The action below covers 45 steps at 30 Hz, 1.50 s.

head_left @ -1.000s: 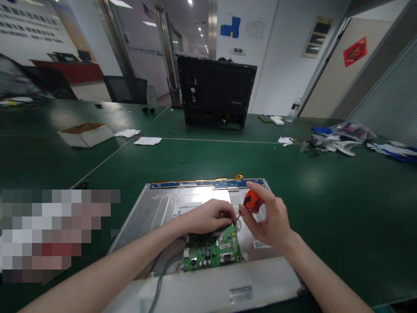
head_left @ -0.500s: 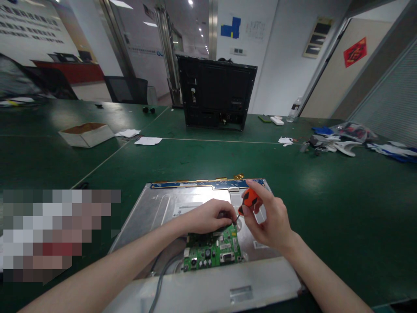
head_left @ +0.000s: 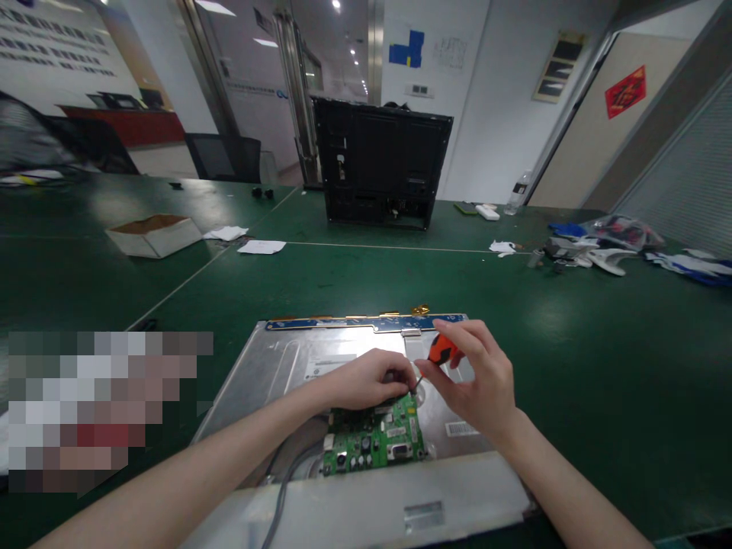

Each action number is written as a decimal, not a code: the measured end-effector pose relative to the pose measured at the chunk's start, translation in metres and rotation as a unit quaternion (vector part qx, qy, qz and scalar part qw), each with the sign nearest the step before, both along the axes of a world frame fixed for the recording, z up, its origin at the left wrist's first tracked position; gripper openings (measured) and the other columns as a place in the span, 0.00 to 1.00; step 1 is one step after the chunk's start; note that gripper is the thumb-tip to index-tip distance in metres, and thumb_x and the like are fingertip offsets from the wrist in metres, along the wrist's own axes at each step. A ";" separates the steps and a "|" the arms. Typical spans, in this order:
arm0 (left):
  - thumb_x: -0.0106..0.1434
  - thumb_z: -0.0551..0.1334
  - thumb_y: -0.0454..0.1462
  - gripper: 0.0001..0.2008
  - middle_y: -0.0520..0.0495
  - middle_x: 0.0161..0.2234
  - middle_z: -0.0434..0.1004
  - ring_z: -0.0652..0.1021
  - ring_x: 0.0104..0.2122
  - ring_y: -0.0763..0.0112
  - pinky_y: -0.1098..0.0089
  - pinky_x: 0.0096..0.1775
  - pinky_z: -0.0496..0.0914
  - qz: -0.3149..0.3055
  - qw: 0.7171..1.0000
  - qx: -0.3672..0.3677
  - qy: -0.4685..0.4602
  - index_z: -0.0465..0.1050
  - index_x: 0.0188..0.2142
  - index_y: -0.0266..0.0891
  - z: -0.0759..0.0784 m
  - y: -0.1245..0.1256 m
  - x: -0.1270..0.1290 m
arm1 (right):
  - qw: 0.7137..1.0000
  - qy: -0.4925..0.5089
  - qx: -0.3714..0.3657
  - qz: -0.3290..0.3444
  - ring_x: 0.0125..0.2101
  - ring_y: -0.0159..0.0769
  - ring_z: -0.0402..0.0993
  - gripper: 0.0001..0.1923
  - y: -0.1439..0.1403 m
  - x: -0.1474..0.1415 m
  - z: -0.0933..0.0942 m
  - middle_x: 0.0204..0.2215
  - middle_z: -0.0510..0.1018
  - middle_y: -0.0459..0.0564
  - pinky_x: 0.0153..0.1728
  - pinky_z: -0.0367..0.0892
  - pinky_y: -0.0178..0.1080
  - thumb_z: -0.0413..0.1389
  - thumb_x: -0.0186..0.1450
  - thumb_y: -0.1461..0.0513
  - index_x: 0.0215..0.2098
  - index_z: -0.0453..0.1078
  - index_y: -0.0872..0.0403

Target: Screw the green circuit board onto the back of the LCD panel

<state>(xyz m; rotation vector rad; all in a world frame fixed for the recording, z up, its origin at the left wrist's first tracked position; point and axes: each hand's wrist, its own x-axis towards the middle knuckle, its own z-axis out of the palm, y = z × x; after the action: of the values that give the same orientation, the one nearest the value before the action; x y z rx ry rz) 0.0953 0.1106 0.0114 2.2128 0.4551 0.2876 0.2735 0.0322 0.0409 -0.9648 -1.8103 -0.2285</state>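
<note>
A display panel lies back side up on the green table, with a green circuit board on its metal back. My right hand grips the orange and black handle of a screwdriver, its thin shaft slanting down to the board's far right corner. Close by that tip, my left hand rests at the board's far edge with curled fingers; what they pinch, if anything, is hidden. A blue circuit strip runs along the panel's far edge. A grey cable crosses the panel's near edge.
A black monitor housing stands upright across the table. To the left sit an open cardboard box and papers. On the right are a bottle, a plastic bag and gloves. A blurred-out patch covers the left foreground.
My right hand's fingers have shifted round the screwdriver handle, and the hand sits slightly further right. My left hand and the board have stayed in place.
</note>
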 end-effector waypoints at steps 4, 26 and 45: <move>0.61 0.59 0.29 0.07 0.50 0.32 0.75 0.73 0.32 0.69 0.72 0.35 0.66 -0.004 1.000 -0.002 -0.001 0.74 0.38 0.36 0.002 -0.001 0.000 | 1.000 0.011 0.001 -0.015 0.27 0.31 0.69 0.30 -0.001 -0.001 0.001 0.34 0.71 0.46 0.25 0.71 0.35 0.58 0.62 0.67 0.60 0.59 0.46; 0.60 0.59 0.28 0.09 0.49 0.34 0.77 0.75 0.35 0.68 0.71 0.38 0.68 0.004 1.000 0.000 0.001 0.75 0.39 0.37 0.002 -0.002 0.000 | 0.999 0.021 -0.006 0.033 0.33 0.33 0.74 0.26 0.000 0.000 -0.004 0.39 0.72 0.49 0.25 0.74 0.35 0.58 0.61 0.68 0.55 0.57 0.49; 0.60 0.59 0.28 0.10 0.49 0.35 0.78 0.75 0.35 0.68 0.70 0.38 0.68 -0.003 1.000 -0.006 0.001 0.75 0.40 0.37 0.004 -0.002 0.000 | 0.998 0.055 -0.012 0.042 0.40 0.36 0.77 0.27 -0.003 0.000 -0.005 0.48 0.76 0.54 0.29 0.75 0.36 0.59 0.60 0.67 0.55 0.56 0.50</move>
<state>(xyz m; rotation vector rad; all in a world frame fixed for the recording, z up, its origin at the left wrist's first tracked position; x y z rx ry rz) 0.0957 0.1088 0.0154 2.2031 0.4499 0.2797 0.2740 0.0293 0.0362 -0.8984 -1.7521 -0.0994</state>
